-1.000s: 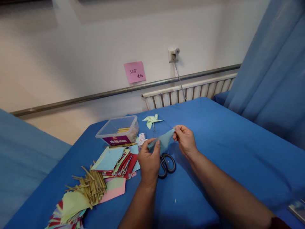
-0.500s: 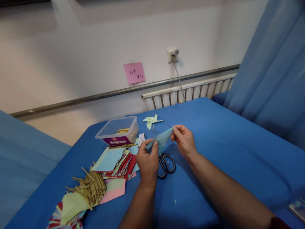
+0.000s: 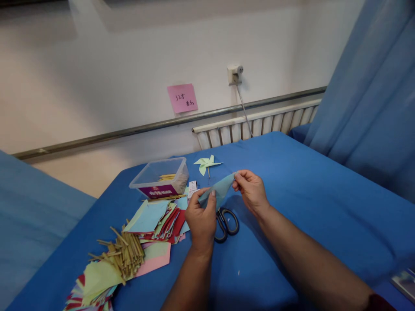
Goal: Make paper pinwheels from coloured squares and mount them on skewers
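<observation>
A light blue piece of paper (image 3: 221, 189), apparently folded to a point, is held above the table between both hands. My left hand (image 3: 202, 218) pinches its lower left part, thumb on top. At its upper right tip, my right hand (image 3: 251, 190) grips the paper between thumb and fingers. Black-handled scissors (image 3: 231, 220) lie on the cloth just below the paper, their blades hidden behind my left hand. Beyond the hands lies a pale green paper pinwheel (image 3: 206, 164) on a short stick.
A clear plastic box (image 3: 158, 177) with thin sticks stands back left. Nearer are stacked coloured papers (image 3: 151, 218), a heap of short sticks (image 3: 128, 255) and more paper (image 3: 100, 278). Blue cloth (image 3: 311, 194) covers the table. Behind are a radiator (image 3: 259, 125) and a plugged-in cord (image 3: 243, 106).
Hardly anything differs. Both hands keep their grip on the blue paper, and its tilt shifts very slightly.
</observation>
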{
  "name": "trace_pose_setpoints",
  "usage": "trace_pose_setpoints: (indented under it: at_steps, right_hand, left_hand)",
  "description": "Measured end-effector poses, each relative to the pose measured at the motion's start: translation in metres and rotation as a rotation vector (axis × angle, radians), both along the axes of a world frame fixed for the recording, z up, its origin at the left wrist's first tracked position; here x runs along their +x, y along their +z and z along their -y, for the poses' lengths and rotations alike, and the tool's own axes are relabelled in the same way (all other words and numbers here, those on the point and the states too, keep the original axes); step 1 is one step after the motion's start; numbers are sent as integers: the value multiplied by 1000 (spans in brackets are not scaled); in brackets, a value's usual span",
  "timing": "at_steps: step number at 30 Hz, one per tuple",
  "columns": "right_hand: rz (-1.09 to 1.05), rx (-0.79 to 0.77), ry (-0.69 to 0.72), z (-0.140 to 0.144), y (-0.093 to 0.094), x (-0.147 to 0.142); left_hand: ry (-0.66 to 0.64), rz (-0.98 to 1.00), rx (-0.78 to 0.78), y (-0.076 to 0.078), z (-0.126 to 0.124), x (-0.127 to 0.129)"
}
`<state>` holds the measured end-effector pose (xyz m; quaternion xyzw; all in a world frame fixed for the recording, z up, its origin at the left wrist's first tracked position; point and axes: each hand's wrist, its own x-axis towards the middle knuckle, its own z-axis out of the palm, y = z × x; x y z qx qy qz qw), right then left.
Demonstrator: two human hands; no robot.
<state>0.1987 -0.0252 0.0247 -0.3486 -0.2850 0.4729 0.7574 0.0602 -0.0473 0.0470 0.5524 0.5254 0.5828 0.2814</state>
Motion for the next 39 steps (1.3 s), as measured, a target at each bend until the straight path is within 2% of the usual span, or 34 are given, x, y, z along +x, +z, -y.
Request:
trace_pose_setpoints:
  at_steps: [24,27,30,33,36,39]
  right_hand:
    - [-14,32,20,-1,-2,1]
    - [-45,22,38,-1,-2,0]
    - [-82,41,78,1,0,-1]
    - [-112,102,127,4,1,-2]
    - [-124,132,131,5,1,-1]
    - [-105,98,101,4,-1,-1]
  left_hand:
    - [-28,10,9,-3,0,0]
    - [-21,-63,135,-6,1,0]
    - [-57,-209,392,-10,1,-2]
    - [-116,-387,579,-13,1,-4]
    - [-143,-526,665,-13,0,-6]
    - [-171,-651,676,-11,-1,-6]
